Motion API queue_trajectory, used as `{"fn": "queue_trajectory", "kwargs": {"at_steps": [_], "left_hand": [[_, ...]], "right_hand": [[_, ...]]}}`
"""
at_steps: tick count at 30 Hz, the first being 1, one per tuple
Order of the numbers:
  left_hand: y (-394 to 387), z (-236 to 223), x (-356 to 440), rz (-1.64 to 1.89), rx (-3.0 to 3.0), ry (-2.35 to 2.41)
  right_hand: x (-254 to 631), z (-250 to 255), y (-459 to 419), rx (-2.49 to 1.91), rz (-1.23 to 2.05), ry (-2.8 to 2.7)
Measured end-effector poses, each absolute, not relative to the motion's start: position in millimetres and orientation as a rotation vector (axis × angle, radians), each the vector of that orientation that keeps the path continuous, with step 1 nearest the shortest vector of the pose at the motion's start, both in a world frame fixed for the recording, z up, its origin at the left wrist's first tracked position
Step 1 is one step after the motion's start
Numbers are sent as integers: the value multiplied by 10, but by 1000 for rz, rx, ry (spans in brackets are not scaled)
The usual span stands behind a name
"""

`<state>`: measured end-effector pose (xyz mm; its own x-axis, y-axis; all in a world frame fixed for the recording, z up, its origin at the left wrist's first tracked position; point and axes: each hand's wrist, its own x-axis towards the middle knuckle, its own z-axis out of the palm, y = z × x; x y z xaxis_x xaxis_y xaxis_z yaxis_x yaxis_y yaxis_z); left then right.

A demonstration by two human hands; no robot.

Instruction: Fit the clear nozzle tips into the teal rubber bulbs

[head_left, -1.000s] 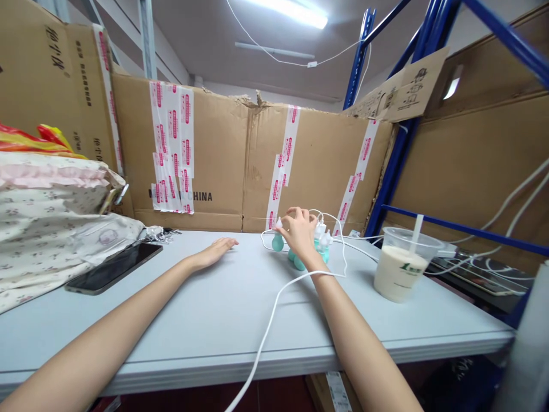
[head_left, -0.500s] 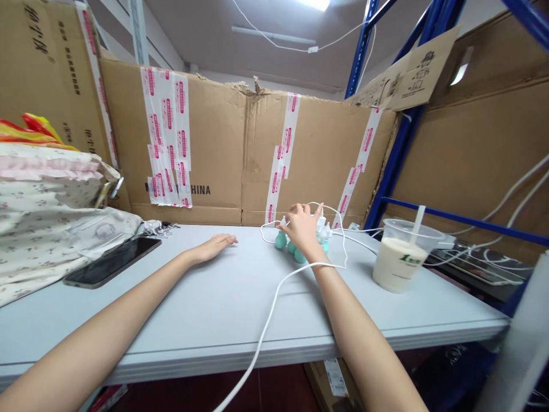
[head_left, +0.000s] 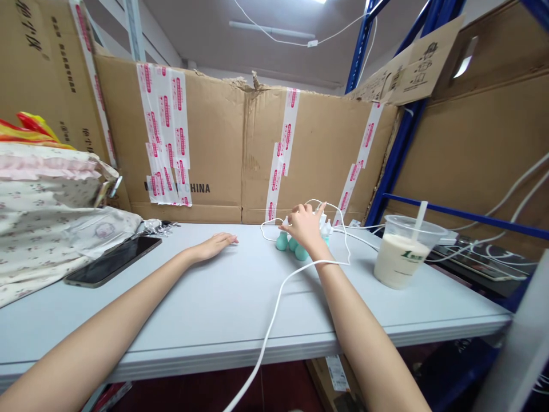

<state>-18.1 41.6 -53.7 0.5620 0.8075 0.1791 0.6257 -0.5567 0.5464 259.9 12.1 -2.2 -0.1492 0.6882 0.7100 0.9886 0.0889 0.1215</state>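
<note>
Cardboard panels [head_left: 214, 143] back a grey tabletop [head_left: 214, 309]. At one o'clock on it, teal bulb-shaped bottles [head_left: 301, 253] with white nozzles stand clustered. The right hand [head_left: 305, 226] curls over them, thumb and finger at the leftmost nozzle; whether they grip it, I cannot tell. At eleven, the left hand [head_left: 214, 246] rests outstretched, holding nothing. A smartphone [head_left: 114, 262] lies at ten, a milk-tea cup [head_left: 401, 263] stands at two.

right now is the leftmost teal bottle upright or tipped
Upright: the leftmost teal bottle has its round body at the bottom and its white tip above, close to the right hand.
</note>
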Motion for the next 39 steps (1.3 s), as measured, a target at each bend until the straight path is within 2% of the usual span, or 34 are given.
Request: {"fn": "queue_trajectory", "kwargs": {"at_steps": [5,10,12,15,19,23,28,30,33,35,39], "left_hand": [[383,-515,-167,611,2342,1144],[368,-487,-135,808,2266,1160],[387,-471,-138,903,2263,1171],[434,-457,-164,985,2276,1158],[479,-510,-203,785,2259,1167],[468,-604,-191,538,2370,1207],[441,-613,-167,497,2464,1235],[440,-597,-174,496,2449,1231],[443,-583,-187,492,2441,1224],[441,-578,-191,483,2442,1215],[417,-562,-189,477,2434,1204]], "right_hand": [[2558,16,103,-1538,-846,-1797],[2410,117,-14,-1383,-877,-1636],[2303,96,-53,-1331,-847,-1726],[2081,-64,-73,-1205,-711,-2144],[1784,-389,-66,-1171,-336,-2630],[1682,-548,-45,-1194,-183,-2638],[1734,-528,-14,-1173,-61,-2619],[1764,-470,-14,-1143,-133,-2625],[1857,-287,-25,-1115,-519,-2490],[1968,-134,-33,-1217,-794,-2227],[2252,55,-34,-1427,-1069,-1920]]}}
